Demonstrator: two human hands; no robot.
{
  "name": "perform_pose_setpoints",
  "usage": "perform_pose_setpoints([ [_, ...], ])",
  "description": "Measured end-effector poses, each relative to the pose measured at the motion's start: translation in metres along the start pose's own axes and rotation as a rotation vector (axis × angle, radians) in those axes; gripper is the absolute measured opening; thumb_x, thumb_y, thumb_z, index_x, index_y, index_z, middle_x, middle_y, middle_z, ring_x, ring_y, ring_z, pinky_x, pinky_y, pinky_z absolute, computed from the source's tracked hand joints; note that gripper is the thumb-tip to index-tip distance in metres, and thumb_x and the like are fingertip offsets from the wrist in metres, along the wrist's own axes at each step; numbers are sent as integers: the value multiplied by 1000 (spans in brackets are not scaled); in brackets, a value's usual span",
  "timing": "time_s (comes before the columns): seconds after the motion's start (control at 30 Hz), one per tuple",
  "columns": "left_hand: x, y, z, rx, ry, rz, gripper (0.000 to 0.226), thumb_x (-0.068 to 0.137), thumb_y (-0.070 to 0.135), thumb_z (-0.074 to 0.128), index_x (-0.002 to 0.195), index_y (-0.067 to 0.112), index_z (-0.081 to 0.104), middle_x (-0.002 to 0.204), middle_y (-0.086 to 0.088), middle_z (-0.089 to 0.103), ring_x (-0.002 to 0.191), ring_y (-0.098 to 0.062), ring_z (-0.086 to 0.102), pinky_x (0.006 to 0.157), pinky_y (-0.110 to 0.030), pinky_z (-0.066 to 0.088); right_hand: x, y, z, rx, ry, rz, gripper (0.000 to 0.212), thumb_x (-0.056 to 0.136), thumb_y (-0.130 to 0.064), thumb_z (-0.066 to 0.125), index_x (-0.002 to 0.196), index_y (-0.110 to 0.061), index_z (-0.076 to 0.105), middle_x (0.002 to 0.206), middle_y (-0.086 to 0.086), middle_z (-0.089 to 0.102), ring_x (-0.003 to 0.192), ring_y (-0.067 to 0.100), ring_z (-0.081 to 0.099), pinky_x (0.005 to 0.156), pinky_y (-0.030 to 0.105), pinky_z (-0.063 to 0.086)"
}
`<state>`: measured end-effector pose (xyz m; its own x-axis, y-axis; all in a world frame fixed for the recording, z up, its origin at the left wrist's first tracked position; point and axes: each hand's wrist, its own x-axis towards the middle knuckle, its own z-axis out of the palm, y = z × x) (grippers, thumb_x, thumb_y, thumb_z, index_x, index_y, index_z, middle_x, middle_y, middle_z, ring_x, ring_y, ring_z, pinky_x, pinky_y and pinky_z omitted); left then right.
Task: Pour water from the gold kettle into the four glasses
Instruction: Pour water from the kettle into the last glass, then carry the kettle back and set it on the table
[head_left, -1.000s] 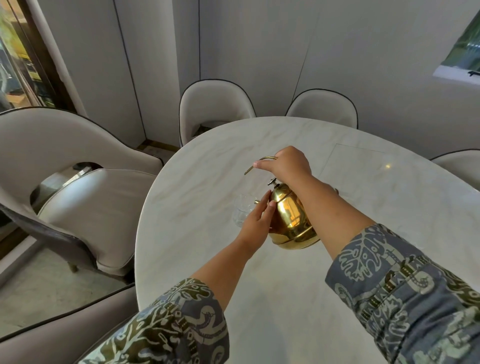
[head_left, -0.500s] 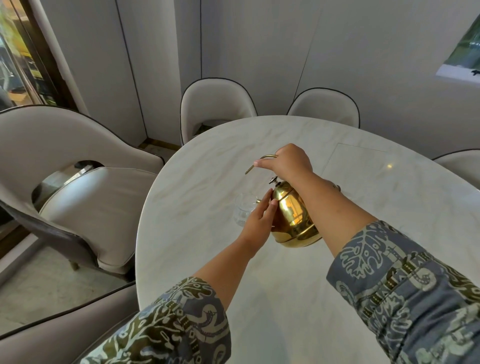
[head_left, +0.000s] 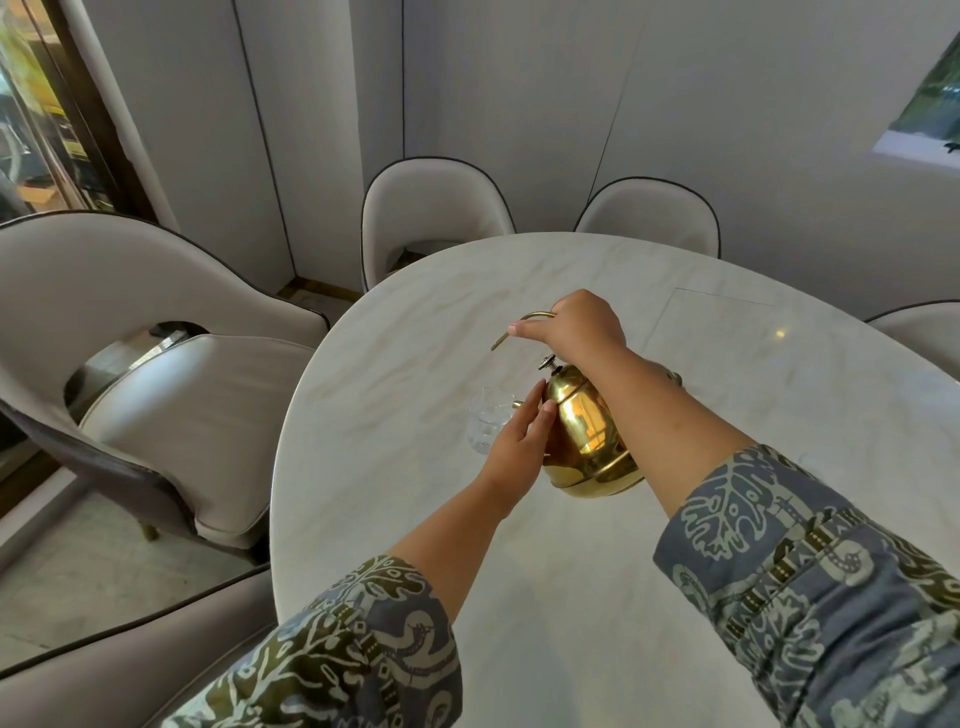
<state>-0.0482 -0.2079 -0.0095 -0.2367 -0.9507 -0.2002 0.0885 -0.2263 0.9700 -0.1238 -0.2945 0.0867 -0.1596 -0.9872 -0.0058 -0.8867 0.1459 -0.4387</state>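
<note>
A right hand (head_left: 582, 325) grips the curved handle of a gold kettle (head_left: 587, 431), tilting it left above a white marble table (head_left: 395, 364). The left hand (head_left: 519, 441), fingers extended, presses flat against the kettle's side. One clear glass (head_left: 488, 418) (others not visible) stands just beside the spout.

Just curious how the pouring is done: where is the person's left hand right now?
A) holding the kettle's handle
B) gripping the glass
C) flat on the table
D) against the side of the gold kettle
D: the left hand presses on the tilted gold kettle, while the right hand grips its handle.
</note>
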Motion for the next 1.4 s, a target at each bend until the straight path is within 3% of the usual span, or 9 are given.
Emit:
perform_pose_setpoints([
  [0.53, -2, -2, -1, 65, -22, 4, 48, 98, 43, 34, 145, 38, 25, 149, -3, 39, 134, -23, 41, 111, -45, 37, -10, 10, -2, 82, 36, -9, 57, 77, -58, 68, 58, -19, 31, 58, -4, 36, 56, 16, 40, 46, 25, 26],
  [0.67, -4, -3, -1, 143, -44, 22, 47, 99, 41, 32, 145, 37, 25, 149, -3, 39, 136, -24, 39, 113, -39, 34, -21, 23, -1, 212, 98, -10, 55, 78, -55, 69, 56, -19, 33, 56, -4, 36, 52, 12, 37, 49, 23, 27],
  [0.8, -6, -6, -2, 228, -52, 43, 46, 100, 39, 32, 145, 37, 25, 144, -5, 45, 128, -22, 47, 102, -28, 39, -35, 38, 3, 340, 169, -15, 57, 78, -53, 69, 56, -10, 39, 51, 1, 36, 49, 14, 33, 53, 28, 29],
  [1.17, -17, -11, -8, 415, -22, 104, 45, 98, 37, 37, 143, 43, 31, 152, 1, 29, 137, -22, 34, 110, -38, 37, -77, 60, 15, 712, 299, 58, 59, 76, -52, 72, 49, -14, 36, 48, -1, 35, 50, 14, 32, 57, 35, 34],
  [1.27, -25, -13, -11, 480, -7, 139, 44, 97, 37, 40, 140, 44, 33, 152, 1, 30, 137, -22, 33, 109, -41, 39, -93, 65, 16, 820, 274, 87, 59, 75, -54, 72, 54, -10, 38, 51, 1, 36, 53, 14, 34, 55, 31, 35],
  [1.4, -43, -13, -9, 521, 12, 226, 42, 97, 36, 40, 138, 47, 35, 151, 3, 30, 136, -20, 34, 104, -32, 42, -117, 71, 15, 995, 235, 106, 55, 72, -51, 75, 62, -7, 45, 53, 3, 36, 48, 10, 34, 49, 22, 38],
])
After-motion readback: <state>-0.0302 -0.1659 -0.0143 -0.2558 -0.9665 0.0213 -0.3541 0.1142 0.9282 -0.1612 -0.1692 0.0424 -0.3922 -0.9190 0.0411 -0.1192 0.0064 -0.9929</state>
